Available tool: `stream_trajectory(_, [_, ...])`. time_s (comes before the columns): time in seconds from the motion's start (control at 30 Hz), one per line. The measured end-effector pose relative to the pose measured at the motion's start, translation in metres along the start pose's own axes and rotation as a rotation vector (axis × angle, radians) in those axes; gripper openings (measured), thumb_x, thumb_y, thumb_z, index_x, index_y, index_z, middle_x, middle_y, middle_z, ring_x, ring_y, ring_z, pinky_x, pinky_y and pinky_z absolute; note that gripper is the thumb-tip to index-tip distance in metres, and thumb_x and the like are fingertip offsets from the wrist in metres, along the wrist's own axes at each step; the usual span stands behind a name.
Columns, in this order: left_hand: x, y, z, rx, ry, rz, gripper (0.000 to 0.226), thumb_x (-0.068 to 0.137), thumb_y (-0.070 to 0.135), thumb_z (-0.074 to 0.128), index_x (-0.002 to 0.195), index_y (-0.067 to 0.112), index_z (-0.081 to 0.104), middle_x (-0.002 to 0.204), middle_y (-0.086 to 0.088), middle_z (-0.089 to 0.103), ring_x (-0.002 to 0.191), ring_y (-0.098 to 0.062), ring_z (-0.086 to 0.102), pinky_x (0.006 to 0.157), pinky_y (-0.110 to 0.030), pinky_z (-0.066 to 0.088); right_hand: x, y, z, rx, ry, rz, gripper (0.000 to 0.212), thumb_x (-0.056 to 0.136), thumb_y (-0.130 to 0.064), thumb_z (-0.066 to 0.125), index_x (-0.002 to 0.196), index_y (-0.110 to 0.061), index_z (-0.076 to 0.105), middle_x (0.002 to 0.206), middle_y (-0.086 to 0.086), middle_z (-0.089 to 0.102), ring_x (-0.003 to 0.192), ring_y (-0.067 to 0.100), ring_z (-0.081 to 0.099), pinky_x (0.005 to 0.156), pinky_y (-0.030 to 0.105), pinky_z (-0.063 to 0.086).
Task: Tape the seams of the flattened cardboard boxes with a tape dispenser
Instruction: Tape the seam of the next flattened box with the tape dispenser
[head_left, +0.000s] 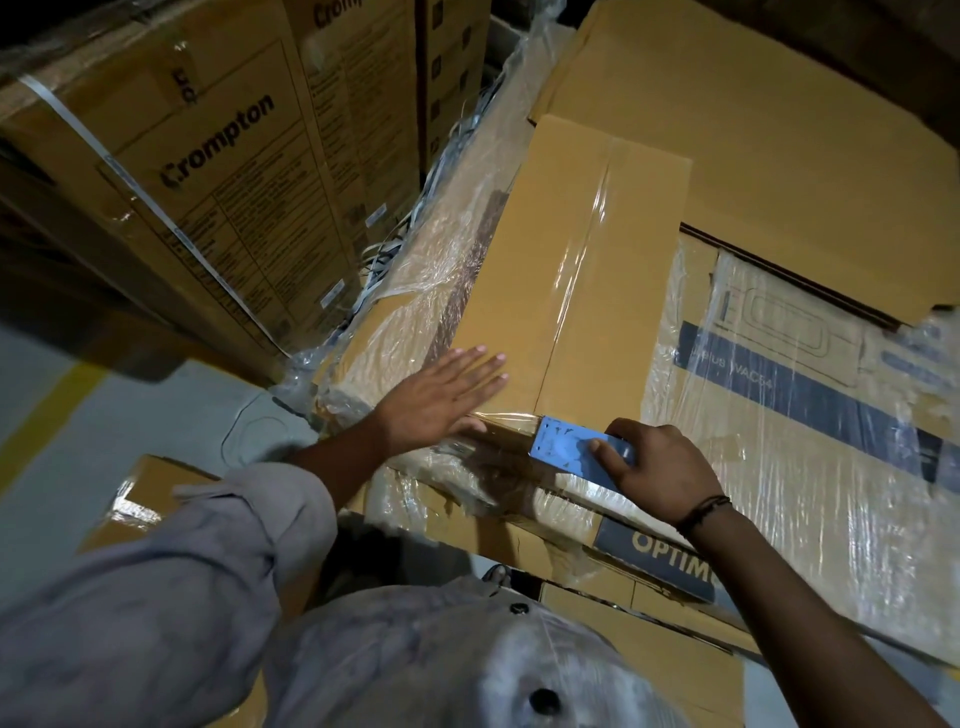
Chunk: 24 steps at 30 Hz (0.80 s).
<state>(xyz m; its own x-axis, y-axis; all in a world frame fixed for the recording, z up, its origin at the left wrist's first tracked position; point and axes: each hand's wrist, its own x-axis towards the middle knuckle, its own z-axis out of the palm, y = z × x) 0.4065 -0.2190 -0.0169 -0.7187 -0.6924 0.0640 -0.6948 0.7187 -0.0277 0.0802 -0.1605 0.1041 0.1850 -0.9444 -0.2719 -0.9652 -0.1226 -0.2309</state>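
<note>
The flattened cardboard box (519, 270) lies on top of a shrink-wrapped stack of cartons (810, 467), its long axis running away from the person and leaning a little to the right at the far end. A glossy strip of clear tape (587, 244) follows that same line down the seam, from the far end to the near edge. There sits the blue tape dispenser (563, 449), touching the box's near edge and tipped over its lip.

The right hand (657, 467) has its fingers and thumb curled around the dispenser, gripping it. The left hand (441, 395) is flat and spread, palm down on the cardboard just left of the seam, thumb at the near edge — pinning the box, by the look of it.

So the whole seam stretches away from the hands, and the right hand is the one on it. I'd judge the run is at its end, and what's left is to fold the tape over the near edge and cut it, toward the person's body. Printed Crompton cartons (208, 171) stand to the left.
</note>
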Motion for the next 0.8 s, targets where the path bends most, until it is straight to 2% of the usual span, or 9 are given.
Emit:
stream_trajectory(0.07, [-0.003, -0.006, 0.002, 0.004, 0.020, -0.004, 0.078, 0.108, 0.062, 0.020, 0.168, 0.013, 0.013, 0.176, -0.014, 0.007, 0.163, -0.033, 0.006, 0.132, -0.047, 0.009, -0.001, -0.003, 0.000, -0.009, -0.002, -0.010, 0.036, 0.099, -0.058, 0.045, 0.090, -0.027, 0.060, 0.068, 0.003, 0.062, 0.061, 0.023, 0.060, 0.053, 0.038, 0.051])
stream_trajectory(0.2, [-0.002, -0.005, 0.005, -0.009, 0.041, -0.017, 0.079, 0.106, 0.062, 0.030, 0.167, 0.012, 0.024, 0.175, -0.014, 0.013, 0.162, -0.035, 0.011, 0.131, -0.048, 0.015, -0.008, -0.006, -0.003, -0.058, 0.008, -0.044, 0.033, 0.100, -0.055, 0.046, 0.095, -0.026, 0.060, 0.068, 0.004, 0.063, 0.063, 0.026, 0.060, 0.055, 0.037, 0.052])
stream_trajectory(0.37, [-0.003, -0.007, 0.003, -0.023, 0.031, -0.014, 0.080, 0.106, 0.063, 0.033, 0.167, 0.011, 0.024, 0.175, -0.013, 0.014, 0.162, -0.034, 0.012, 0.131, -0.048, 0.018, -0.022, 0.011, -0.001, -0.051, 0.021, -0.120, 0.035, 0.099, -0.059, 0.043, 0.095, -0.028, 0.057, 0.063, 0.001, 0.061, 0.056, 0.024, 0.059, 0.051, 0.037, 0.051])
stream_trajectory(0.5, [-0.003, -0.008, 0.006, -0.017, 0.039, -0.013, 0.080, 0.106, 0.063, 0.034, 0.167, 0.012, 0.024, 0.175, -0.013, 0.014, 0.163, -0.033, 0.012, 0.131, -0.048, 0.018, -0.039, 0.042, -0.007, -0.069, 0.028, -0.094, 0.042, 0.098, -0.065, 0.036, 0.101, -0.030, 0.060, 0.067, -0.004, 0.065, 0.055, 0.014, 0.061, 0.050, 0.037, 0.054])
stream_trajectory(0.63, [-0.004, -0.009, 0.009, -0.023, 0.049, -0.008, 0.080, 0.107, 0.064, 0.031, 0.167, 0.012, 0.024, 0.175, -0.013, 0.015, 0.162, -0.033, 0.012, 0.131, -0.048, 0.017, -0.064, 0.071, -0.017, -0.059, 0.029, -0.062, 0.040, 0.098, -0.066, 0.035, 0.106, -0.036, 0.061, 0.080, -0.007, 0.069, 0.061, 0.009, 0.064, 0.047, 0.025, 0.052])
stream_trajectory(0.7, [-0.004, -0.009, 0.009, -0.024, 0.054, -0.008, 0.080, 0.106, 0.064, 0.034, 0.166, 0.012, 0.027, 0.175, -0.013, 0.018, 0.162, -0.034, 0.015, 0.131, -0.048, 0.017, -0.074, 0.085, -0.023, -0.074, 0.035, -0.043, 0.038, 0.098, -0.064, 0.036, 0.105, -0.037, 0.061, 0.079, -0.009, 0.067, 0.060, 0.007, 0.063, 0.045, 0.018, 0.046])
stream_trajectory(0.8, [-0.001, -0.009, 0.008, -0.029, 0.067, -0.009, 0.080, 0.105, 0.064, 0.035, 0.164, 0.011, 0.031, 0.173, -0.014, 0.022, 0.161, -0.035, 0.019, 0.131, -0.045, 0.011, -0.092, 0.108, -0.036, -0.083, 0.066, 0.022, 0.038, 0.096, -0.069, 0.035, 0.098, -0.039, 0.058, 0.072, -0.009, 0.067, 0.055, 0.003, 0.060, 0.044, 0.017, 0.040])
